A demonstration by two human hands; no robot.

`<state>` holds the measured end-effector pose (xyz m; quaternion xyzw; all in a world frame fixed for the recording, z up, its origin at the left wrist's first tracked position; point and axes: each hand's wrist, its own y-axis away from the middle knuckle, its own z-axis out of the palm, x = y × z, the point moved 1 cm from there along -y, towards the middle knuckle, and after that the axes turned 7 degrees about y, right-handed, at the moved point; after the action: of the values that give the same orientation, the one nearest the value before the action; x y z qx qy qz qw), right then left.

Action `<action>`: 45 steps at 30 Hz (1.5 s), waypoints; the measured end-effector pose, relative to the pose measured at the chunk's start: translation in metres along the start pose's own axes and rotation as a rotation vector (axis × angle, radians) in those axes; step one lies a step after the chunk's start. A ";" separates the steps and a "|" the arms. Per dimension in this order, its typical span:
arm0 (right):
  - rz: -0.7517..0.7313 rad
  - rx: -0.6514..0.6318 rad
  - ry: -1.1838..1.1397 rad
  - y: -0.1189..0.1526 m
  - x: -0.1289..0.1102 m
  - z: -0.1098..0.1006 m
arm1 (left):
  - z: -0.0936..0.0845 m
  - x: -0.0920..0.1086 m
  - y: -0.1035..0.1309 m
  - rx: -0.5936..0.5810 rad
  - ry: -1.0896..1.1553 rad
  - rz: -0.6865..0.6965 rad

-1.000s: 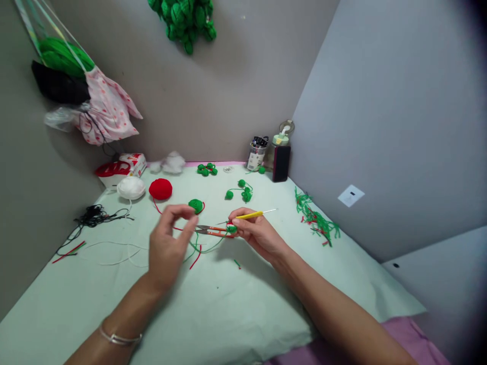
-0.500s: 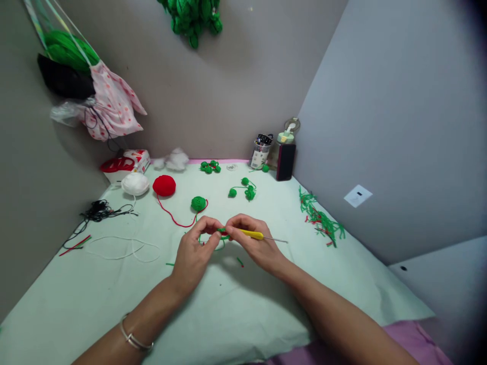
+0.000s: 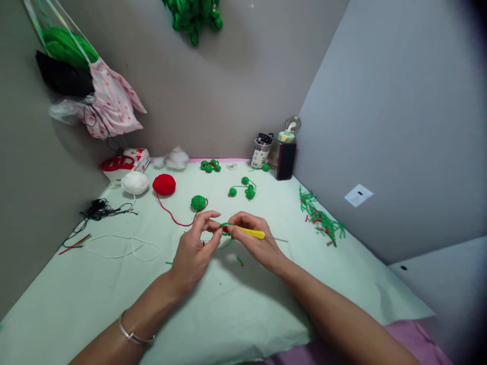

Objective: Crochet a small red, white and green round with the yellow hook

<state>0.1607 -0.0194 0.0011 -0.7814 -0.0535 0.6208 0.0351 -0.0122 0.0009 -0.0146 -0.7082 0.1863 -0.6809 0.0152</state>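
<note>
Between my fingertips is a small green-and-red crochet piece (image 3: 225, 229). My left hand (image 3: 196, 248) pinches its left edge with thumb and a finger, the index finger raised off it. My right hand (image 3: 256, 241) grips the other side and also holds a crochet hook (image 3: 253, 233) by its yellow handle, the thin metal shaft pointing right, away from the piece. A green yarn strand loops below my fingers. Just beyond my left hand lies a green yarn ball (image 3: 198, 203), with red yarn (image 3: 177, 221) running past it from a red yarn ball (image 3: 164, 184).
Further back are a white yarn ball (image 3: 135, 183), white stuffing (image 3: 177, 158), green crocheted pieces (image 3: 247, 189), a pen cup (image 3: 261, 152) and a phone (image 3: 286, 161). Black yarn (image 3: 101, 209) lies left; yarn scraps (image 3: 321, 218) lie right. A polka-dot bag (image 3: 114, 104) hangs on the wall.
The crochet piece has turned between my fingers, so its red middle now shows more. My left index finger has lifted away from it. The hook stays in my right hand.
</note>
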 end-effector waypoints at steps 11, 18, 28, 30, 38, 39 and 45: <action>-0.039 0.094 0.013 0.001 0.001 0.002 | -0.001 0.004 0.000 0.074 -0.079 0.114; -0.018 0.093 0.063 0.003 0.002 0.005 | 0.001 0.003 0.002 0.059 -0.226 0.232; -0.006 0.036 0.025 0.007 -0.002 0.011 | 0.001 0.000 0.001 0.111 -0.252 0.302; -0.046 0.036 0.052 0.009 -0.003 0.012 | 0.002 0.000 0.002 0.113 -0.208 0.250; -0.014 0.095 -0.066 0.002 -0.008 0.006 | 0.000 0.011 -0.005 0.099 0.067 0.022; 0.006 0.090 -0.106 0.001 -0.009 0.006 | -0.001 0.012 -0.006 0.082 0.100 0.000; 0.025 0.065 -0.194 -0.002 -0.011 0.004 | 0.001 0.013 -0.007 0.049 0.194 -0.066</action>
<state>0.1545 -0.0187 0.0109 -0.7168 -0.0265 0.6952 0.0472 -0.0098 0.0036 -0.0004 -0.6440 0.1470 -0.7507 -0.0080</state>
